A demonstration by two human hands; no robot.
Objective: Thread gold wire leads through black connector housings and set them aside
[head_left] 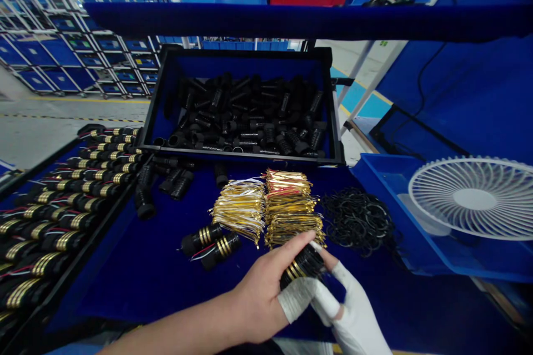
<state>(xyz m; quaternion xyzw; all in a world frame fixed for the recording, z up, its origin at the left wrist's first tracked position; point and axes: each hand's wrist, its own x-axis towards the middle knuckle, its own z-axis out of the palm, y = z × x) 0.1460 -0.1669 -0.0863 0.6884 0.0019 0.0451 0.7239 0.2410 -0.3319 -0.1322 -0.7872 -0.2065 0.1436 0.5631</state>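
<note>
Head view, both hands meet low in frame, just in front of the gold wire bundles [266, 208]. Black cylinder part with gold rings [302, 266] sits between them, long axis running diagonally from lower left up toward the bundles, ringed end toward the left hand. Left hand [260, 299] bare except a white wrap on the thumb, forearm coming in from lower left, index finger stretched along the top of the part, thumb under it, so a pinch on the ringed end. Right hand [353, 310] white-gloved, comes in from lower right, fingertips closed on the far black end; exact finger contact partly hidden behind the part. Both hands equally near, both touching it.

Relative to the gold wire bundles: two finished ringed cylinders with red and white leads [210, 244] lie just left and nearer the person, touching each other. Heap of black rubber rings [358, 219] lies right. Black bin of bare black housings [245, 111] stands behind. Loose black housings [166, 183] lie left and behind. Tray of ringed assemblies [54, 216] far left. White fan [474, 197] in a blue tray far right
</note>
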